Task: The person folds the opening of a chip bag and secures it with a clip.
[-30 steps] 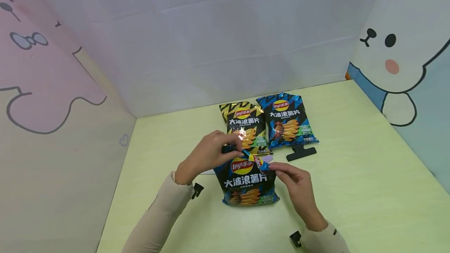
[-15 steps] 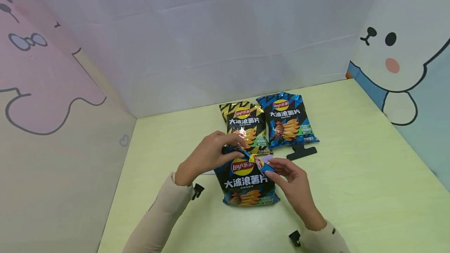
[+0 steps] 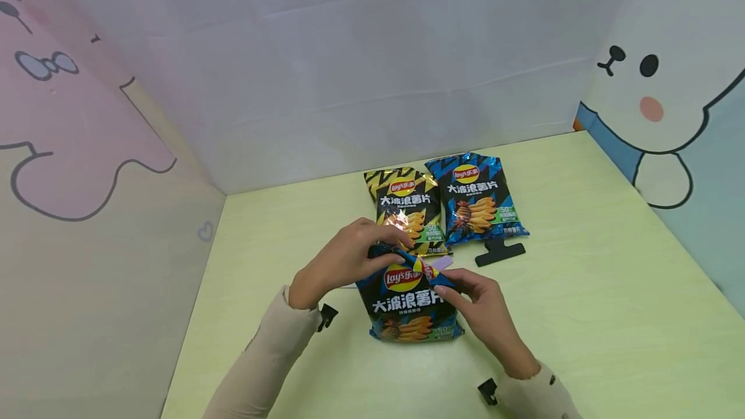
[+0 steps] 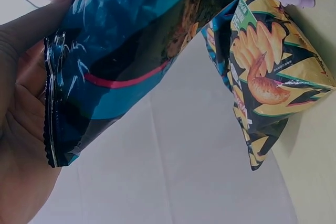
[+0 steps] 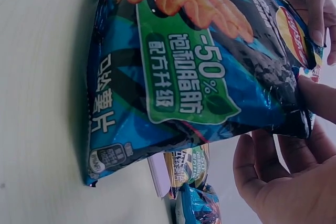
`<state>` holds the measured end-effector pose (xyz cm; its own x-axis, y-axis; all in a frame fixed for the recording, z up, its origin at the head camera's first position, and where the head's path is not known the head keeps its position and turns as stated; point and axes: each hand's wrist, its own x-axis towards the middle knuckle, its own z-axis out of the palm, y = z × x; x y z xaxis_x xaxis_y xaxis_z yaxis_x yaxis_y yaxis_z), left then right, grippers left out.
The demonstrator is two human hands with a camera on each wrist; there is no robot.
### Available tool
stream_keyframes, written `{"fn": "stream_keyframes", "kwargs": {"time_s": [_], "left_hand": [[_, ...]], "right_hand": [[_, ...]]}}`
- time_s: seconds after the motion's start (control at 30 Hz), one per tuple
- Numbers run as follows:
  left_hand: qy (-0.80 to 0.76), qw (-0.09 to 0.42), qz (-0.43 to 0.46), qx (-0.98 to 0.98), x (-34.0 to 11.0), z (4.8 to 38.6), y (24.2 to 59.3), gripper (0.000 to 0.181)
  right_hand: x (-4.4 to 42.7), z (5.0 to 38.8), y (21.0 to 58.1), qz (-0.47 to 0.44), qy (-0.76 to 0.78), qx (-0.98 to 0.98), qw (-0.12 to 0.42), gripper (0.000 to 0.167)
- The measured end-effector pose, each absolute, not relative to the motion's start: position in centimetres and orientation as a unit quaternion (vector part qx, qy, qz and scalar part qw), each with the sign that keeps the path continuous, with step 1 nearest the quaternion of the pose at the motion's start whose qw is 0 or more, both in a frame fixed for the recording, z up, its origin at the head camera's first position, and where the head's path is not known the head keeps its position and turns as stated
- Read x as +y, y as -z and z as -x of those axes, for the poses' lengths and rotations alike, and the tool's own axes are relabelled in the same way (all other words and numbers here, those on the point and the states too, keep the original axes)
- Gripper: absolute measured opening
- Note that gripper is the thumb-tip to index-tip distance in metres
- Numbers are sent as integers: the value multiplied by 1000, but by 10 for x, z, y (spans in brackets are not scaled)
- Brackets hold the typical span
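A blue and black chip bag (image 3: 409,306) stands on the table, its top edge folded over toward the front. My left hand (image 3: 348,252) pinches the left part of that folded top between thumb and fingers. At the right end of the fold, my right hand (image 3: 487,306) pinches the bag's corner. In the right wrist view the bag (image 5: 184,72) fills the middle, with the right hand (image 5: 294,177) at its top corner. The left wrist view shows the left hand (image 4: 26,103) at the crimped edge of the bag (image 4: 131,40).
Behind lie a yellow and black bag (image 3: 407,209) and another blue bag (image 3: 478,199), side by side. A black clip (image 3: 499,253) lies in front of the blue one. Part of a lilac clip (image 3: 442,263) shows behind the held bag. Walls bound the table (image 3: 582,315).
The right hand's fingers have shifted their hold at the bag's right top corner, and more of the lilac clip came into sight. The left hand has hardly moved.
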<state>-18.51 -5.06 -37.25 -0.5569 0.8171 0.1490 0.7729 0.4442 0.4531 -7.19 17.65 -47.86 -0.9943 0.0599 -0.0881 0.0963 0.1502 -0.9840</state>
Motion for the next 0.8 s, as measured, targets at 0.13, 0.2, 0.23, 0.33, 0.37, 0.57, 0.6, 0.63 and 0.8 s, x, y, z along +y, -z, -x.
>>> {"fn": "stream_keyframes", "kwargs": {"time_s": [0.13, 0.2, 0.23, 0.33, 0.37, 0.57, 0.6, 0.63, 0.8], "left_hand": [[-235, 39, -481, 843, -51, 184, 373, 26], [-230, 31, -488, 841, -52, 185, 373, 25], [-228, 25, -491, 840, -53, 185, 373, 24], [-221, 13, -498, 839, -54, 186, 373, 22], [-219, 9, -499, 838, -55, 186, 373, 21], [-224, 14, -497, 838, -55, 187, 374, 18], [-226, 19, -494, 839, -55, 186, 374, 18], [-228, 24, -491, 840, -55, 186, 374, 19], [-248, 46, -471, 845, -56, 185, 373, 24]], "right_hand": [[176, 72, 479, -48, 649, 759, 9, 21], [176, 72, 479, -49, 645, 762, 7, 19], [176, 72, 479, -51, 643, 764, 7, 18], [177, 72, 479, -56, 635, 771, 10, 17], [177, 72, 478, -57, 633, 772, 11, 17], [179, 72, 480, -39, 634, 773, -1, 15], [179, 72, 480, -35, 634, 773, -4, 15], [179, 72, 481, -32, 633, 774, -7, 14], [179, 70, 481, -35, 632, 774, -15, 14]]}}
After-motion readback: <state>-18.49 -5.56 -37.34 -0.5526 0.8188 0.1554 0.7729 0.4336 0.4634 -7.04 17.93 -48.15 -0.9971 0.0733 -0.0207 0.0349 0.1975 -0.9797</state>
